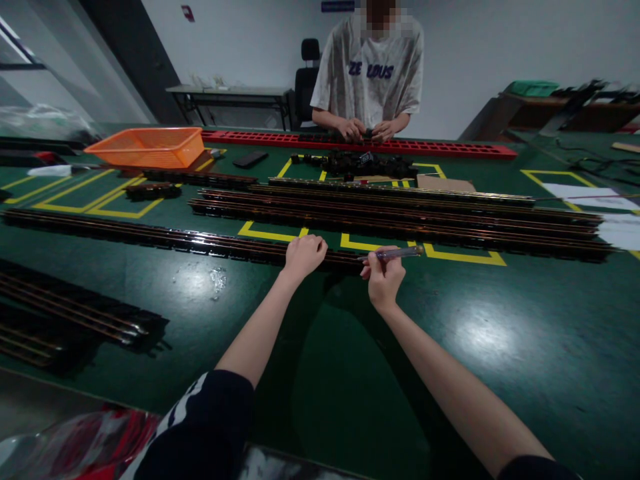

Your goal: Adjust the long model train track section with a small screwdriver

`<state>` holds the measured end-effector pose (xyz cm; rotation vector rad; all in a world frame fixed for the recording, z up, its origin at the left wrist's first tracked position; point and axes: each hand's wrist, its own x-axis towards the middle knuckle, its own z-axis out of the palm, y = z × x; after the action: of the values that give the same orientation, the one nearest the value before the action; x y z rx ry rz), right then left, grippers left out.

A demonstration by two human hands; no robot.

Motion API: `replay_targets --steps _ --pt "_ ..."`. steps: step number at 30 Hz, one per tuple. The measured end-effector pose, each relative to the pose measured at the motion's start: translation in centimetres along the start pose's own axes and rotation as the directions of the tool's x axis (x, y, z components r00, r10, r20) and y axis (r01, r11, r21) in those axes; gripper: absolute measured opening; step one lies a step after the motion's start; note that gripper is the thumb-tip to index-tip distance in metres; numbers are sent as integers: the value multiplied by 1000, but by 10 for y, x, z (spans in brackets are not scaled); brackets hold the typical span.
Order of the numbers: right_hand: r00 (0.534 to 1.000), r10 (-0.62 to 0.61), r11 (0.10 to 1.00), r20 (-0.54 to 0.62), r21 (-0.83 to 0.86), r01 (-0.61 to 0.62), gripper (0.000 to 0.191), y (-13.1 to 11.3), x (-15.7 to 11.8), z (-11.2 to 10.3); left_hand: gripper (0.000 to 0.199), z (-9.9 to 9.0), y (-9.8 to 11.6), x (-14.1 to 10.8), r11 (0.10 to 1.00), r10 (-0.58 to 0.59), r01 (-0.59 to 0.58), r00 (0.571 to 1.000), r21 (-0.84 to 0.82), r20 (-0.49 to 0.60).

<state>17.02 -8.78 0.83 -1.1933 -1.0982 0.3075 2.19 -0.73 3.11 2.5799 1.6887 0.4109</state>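
Well back from the counter's (475, 327) near edge, my left hand (304, 257) curls over a long dark strip (225, 245), grip hidden; my right hand (385, 279) pinches a slim tool (400, 253) by the strip's right end.

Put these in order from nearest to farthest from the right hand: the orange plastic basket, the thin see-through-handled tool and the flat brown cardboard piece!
1. Thin see-through-handled tool: held in the right hand.
2. Flat brown cardboard piece: ahead, beyond the long dark strips.
3. Orange plastic basket: far off, left.
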Motion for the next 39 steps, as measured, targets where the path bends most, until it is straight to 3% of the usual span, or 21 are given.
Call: replay_targets --steps 18,26,39 --pt "999 16 1000 50 23 -17 11 0 0 -2 39 1 -1 0 1000 8 -8 1000 12 -5" --pt "996 -15 999 83 32 12 10 -3 0 -1 36 -6 -16 2 999 -36 37 999 -3 38" --pt "1000 29 999 6 28 -29 9 -1 0 0 39 -11 -31 3 995 -96 97 993 -23 69"
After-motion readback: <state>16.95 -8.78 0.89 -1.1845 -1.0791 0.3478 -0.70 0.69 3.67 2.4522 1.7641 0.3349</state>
